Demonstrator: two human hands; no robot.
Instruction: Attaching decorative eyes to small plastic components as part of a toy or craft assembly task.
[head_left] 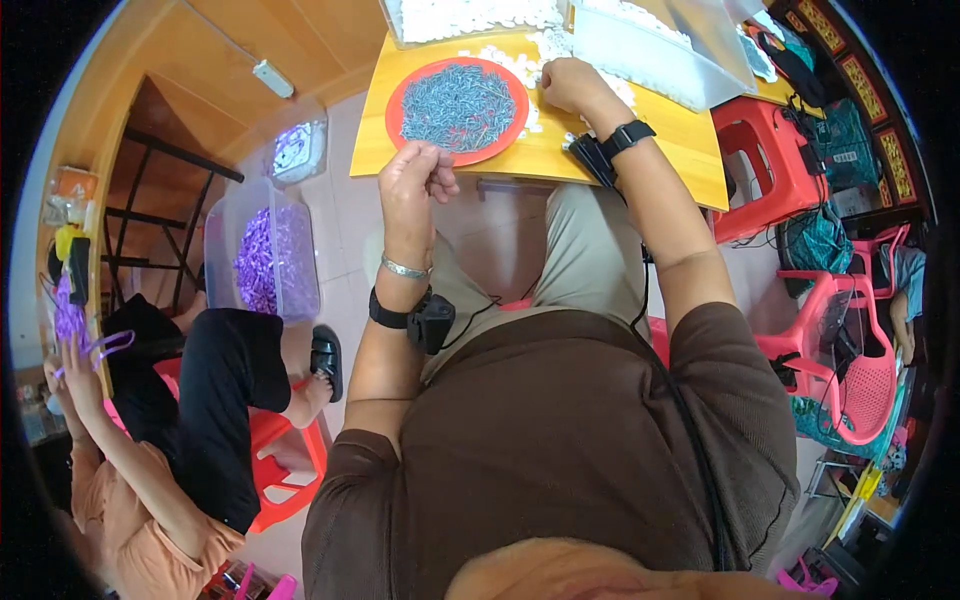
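Note:
My left hand (415, 172) is at the near rim of a red round plate (522, 108), its fingers curled in with the thumb against them. Whatever sits in that pinch is too small or hidden to make out. Heaped on the plate are many small grey metal screws (455, 105). To the plate's right, my right hand (572, 85) rests closed beside small white plastic pieces (510, 65) scattered on the yellow table (680, 150). Its fingertips are tucked out of sight, so anything held there is hidden.
Two clear bins (640, 75) (480, 15) of white pieces stand at the table's back. Left on the floor is a bin of purple pieces (262, 260). A person (150, 490) sits at left, handling purple strips. Red stools (755, 165) and chairs (845, 360) stand at right; black cables hang beside me.

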